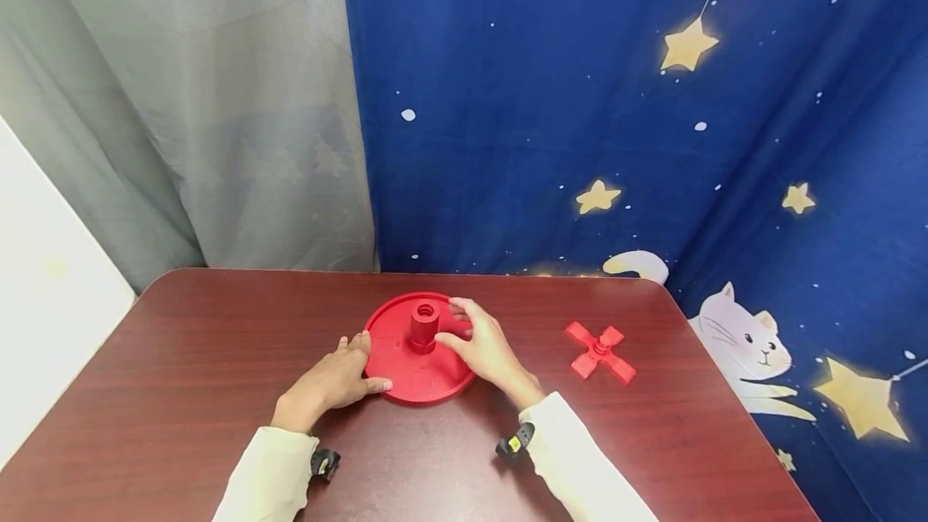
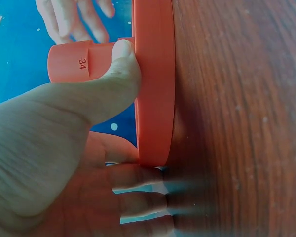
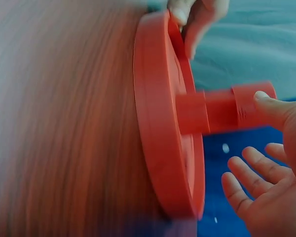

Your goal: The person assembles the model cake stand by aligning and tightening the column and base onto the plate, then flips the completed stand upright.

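A red round base [image 1: 416,389] with a raised rim lies on the table. From its middle stands a red hollow post [image 1: 424,325], upright, with ring-shaped threads inside its top and "34" marked on its side in the left wrist view. My left hand [image 1: 337,373] holds the base at its left rim, thumb over the near edge and fingers along the outer side. Over the right part of the base is my right hand [image 1: 489,345], its thumb tip right at the post. The other fingers of that hand [image 3: 266,182] are spread apart, away from the post.
A red cross-shaped piece [image 1: 600,351] with a threaded stub in its middle lies on the right of the brown wooden table [image 1: 239,345]. Behind the table hang a grey curtain [image 1: 239,103] and a blue star-patterned curtain [image 1: 507,103].
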### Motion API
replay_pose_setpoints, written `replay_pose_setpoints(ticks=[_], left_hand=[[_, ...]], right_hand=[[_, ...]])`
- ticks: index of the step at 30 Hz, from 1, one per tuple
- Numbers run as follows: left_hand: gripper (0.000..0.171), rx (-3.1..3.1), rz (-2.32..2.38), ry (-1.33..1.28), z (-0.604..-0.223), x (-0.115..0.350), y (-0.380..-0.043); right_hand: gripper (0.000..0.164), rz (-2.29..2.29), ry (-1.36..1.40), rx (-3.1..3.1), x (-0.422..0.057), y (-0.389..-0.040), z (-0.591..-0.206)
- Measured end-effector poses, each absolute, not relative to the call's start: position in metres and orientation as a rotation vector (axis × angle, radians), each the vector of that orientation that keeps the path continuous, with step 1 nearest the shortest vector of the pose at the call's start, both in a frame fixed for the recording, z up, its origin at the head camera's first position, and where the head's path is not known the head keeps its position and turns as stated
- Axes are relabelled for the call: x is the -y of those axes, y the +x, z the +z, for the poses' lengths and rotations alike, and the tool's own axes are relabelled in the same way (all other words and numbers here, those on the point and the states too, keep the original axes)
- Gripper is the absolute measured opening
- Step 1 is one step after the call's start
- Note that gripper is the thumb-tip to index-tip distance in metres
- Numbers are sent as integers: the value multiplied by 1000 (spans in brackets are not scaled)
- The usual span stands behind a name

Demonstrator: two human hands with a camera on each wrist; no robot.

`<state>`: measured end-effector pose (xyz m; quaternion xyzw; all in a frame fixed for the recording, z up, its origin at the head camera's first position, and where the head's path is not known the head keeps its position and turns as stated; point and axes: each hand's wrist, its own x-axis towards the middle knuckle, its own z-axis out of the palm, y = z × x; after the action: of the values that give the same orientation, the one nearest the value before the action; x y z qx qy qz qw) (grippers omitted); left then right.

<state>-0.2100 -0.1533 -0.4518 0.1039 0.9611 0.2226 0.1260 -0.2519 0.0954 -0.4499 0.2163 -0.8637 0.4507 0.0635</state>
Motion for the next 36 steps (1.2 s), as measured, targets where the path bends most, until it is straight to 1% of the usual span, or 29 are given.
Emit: replay_pose_setpoints(ticks=[4, 9, 17, 29, 36], left_hand=[[97, -2796, 649, 301, -452, 154, -211], [99, -2793, 652, 294, -452, 154, -211], [96, -2797, 654, 308, -452, 154, -211], [95, -2801, 657, 307, -452, 154, -211], [95, -2796, 653, 304, -451, 153, -211]], right_hand=[[54, 1315, 587, 2598, -119, -254, -448], [50, 1232, 457, 2600, -152, -257, -446], [52, 1129, 336, 2613, -204, -258, -441], [54, 874, 243, 2695, -272, -249, -442], [55, 759, 134, 2793, -305, -242, -446]])
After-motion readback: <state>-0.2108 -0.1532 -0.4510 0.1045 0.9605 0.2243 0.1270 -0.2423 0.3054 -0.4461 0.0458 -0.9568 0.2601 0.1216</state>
